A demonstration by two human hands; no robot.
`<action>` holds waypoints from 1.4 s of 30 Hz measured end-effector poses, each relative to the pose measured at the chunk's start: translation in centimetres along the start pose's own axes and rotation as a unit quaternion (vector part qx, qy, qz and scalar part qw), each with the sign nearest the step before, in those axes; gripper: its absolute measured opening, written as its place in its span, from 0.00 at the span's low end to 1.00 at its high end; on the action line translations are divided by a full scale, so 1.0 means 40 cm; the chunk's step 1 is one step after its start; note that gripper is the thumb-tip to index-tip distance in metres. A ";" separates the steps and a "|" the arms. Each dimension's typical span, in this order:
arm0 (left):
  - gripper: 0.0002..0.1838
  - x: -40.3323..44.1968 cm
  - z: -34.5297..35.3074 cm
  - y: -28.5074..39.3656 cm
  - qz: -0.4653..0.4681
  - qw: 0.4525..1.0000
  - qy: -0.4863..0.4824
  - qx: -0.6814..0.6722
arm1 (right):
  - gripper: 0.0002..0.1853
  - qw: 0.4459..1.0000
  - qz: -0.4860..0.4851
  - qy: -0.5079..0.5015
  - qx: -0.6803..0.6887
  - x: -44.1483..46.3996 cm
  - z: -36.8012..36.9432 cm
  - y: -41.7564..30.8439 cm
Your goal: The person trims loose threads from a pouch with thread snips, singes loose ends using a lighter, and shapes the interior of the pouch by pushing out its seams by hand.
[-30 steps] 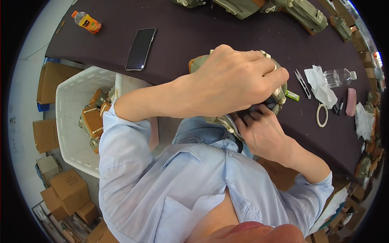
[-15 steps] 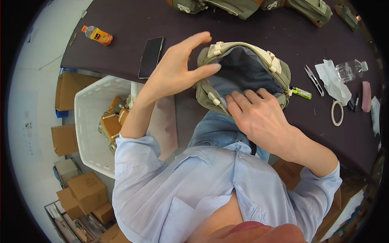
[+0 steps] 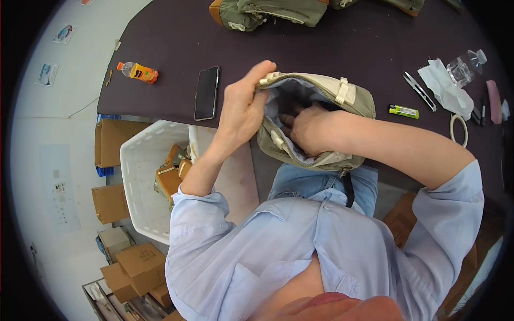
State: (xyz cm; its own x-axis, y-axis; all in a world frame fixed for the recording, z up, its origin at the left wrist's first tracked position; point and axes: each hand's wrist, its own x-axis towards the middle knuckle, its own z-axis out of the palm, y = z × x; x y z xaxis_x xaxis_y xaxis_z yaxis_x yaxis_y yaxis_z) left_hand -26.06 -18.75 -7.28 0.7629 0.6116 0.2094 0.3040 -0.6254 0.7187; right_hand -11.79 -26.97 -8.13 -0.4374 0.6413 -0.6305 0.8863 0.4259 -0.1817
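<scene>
An olive-green and cream zippered bag [image 3: 360, 101] with grey lining is held with its mouth unzipped and facing up, at the table's near edge over my lap. My left hand [image 3: 242, 109] grips the left end of its rim, the thumb outside and the fingers partly hidden by the edge. Inside the mouth is my right hand [image 3: 313, 128], reaching in from the right with its fingers apart near the lining. The fingertips are in shadow, and I see nothing held in them. A black strap [image 3: 348, 190] hangs from the bag's near side.
On the dark table [image 3: 171, 32] lie a phone [image 3: 206, 93], an orange drink bottle [image 3: 138, 71], a green lighter [image 3: 403, 111], thread snips [image 3: 420, 91], a tape roll [image 3: 458, 131] and a clear bottle [image 3: 467, 68]. More green bags [image 3: 284, 13] are at the back. A white bin [image 3: 144, 208] stands left.
My right hand has gone from the near rim deeper into the bag. My left hand has closed onto the left rim. The view has shifted, so the table things appear moved.
</scene>
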 end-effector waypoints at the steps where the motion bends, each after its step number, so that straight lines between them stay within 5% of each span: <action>1: 0.26 0.001 0.008 -0.009 0.009 0.998 0.037 -0.040 | 0.37 1.000 0.001 -0.017 0.008 0.010 -0.007 -0.001; 11: 0.25 0.001 0.009 0.005 0.034 0.999 0.035 -0.024 | 0.51 0.994 0.012 0.085 0.066 0.032 -0.005 0.012; 17: 0.23 0.000 0.021 0.003 0.044 0.998 0.048 -0.018 | 0.47 0.996 0.001 0.093 -0.011 0.042 -0.013 0.018; 22: 0.22 0.004 0.005 0.034 -0.046 0.998 -0.009 -0.051 | 0.38 0.991 0.008 0.103 0.085 0.026 -0.017 0.051; 26: 0.24 -0.002 -0.008 -0.010 -0.023 0.985 -0.053 -0.163 | 0.29 0.984 0.020 0.064 0.163 -0.040 -0.056 0.060; 29: 0.32 -0.011 -0.014 -0.019 -0.028 0.982 -0.059 -0.175 | 0.20 0.947 -0.016 0.275 0.162 -0.094 -0.019 0.052; 32: 0.26 -0.029 -0.003 -0.043 -0.051 0.969 -0.017 -0.240 | 0.17 0.894 -0.056 0.428 0.122 -0.163 -0.006 0.031; 35: 0.27 -0.041 -0.004 -0.054 -0.063 0.967 -0.020 -0.247 | 0.20 0.867 -0.035 0.468 0.166 -0.232 -0.021 0.021; 38: 0.29 -0.045 -0.006 -0.058 -0.090 0.961 -0.016 -0.262 | 0.21 0.783 0.015 0.616 0.088 -0.261 0.004 0.036; 42: 0.29 -0.047 -0.011 -0.060 -0.101 0.954 -0.024 -0.282 | 0.21 0.796 0.135 0.582 0.096 -0.264 0.047 0.055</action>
State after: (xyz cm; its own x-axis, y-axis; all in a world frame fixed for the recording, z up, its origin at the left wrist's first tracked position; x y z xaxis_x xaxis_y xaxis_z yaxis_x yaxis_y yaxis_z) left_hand -28.46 -18.21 -9.11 0.7498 0.6616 0.0077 0.1029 -0.1280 0.9864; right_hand -4.95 -34.01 -3.31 0.0283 0.8977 0.4397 0.9301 0.1375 -0.3405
